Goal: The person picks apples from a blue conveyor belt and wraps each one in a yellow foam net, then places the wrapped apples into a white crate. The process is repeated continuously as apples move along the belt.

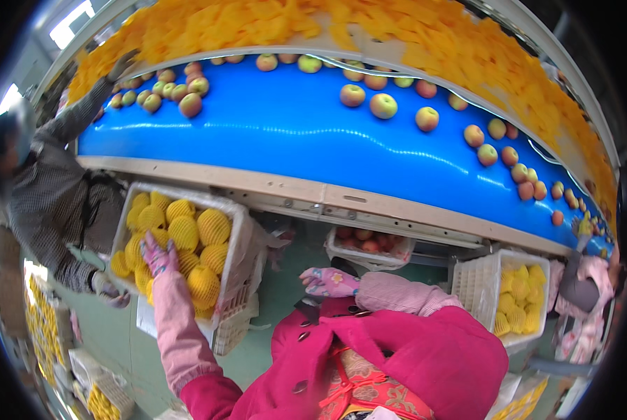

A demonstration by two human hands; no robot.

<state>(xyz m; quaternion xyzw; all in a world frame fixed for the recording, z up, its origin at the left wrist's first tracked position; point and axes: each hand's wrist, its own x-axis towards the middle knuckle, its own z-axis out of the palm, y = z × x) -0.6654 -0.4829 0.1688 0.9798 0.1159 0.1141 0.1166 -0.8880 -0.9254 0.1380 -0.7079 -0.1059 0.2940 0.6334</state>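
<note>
My left hand (158, 255), in a pink patterned glove, lies palm down on fruit in yellow foam nets (183, 232) that fill a white plastic crate (238, 226) with a clear liner. Its fingers are spread; whether it grips a fruit underneath is hidden. In front of my coat, my right hand (331, 282) in a flowered glove hovers with its fingers slightly apart, and nothing shows in it. Beyond both hands runs a blue conveyor belt (271, 136). Loose red-green apples (383, 106) lie along its far side and at both ends.
Yellow foam nets (229, 26) cover the shelf behind the belt. A crate of red apples (368, 245) stands under the belt's near rail (339, 197). Another crate of netted fruit (521, 294) is at right. A co-worker (56, 178) reaches over the belt at left; another person (586, 286) is at far right.
</note>
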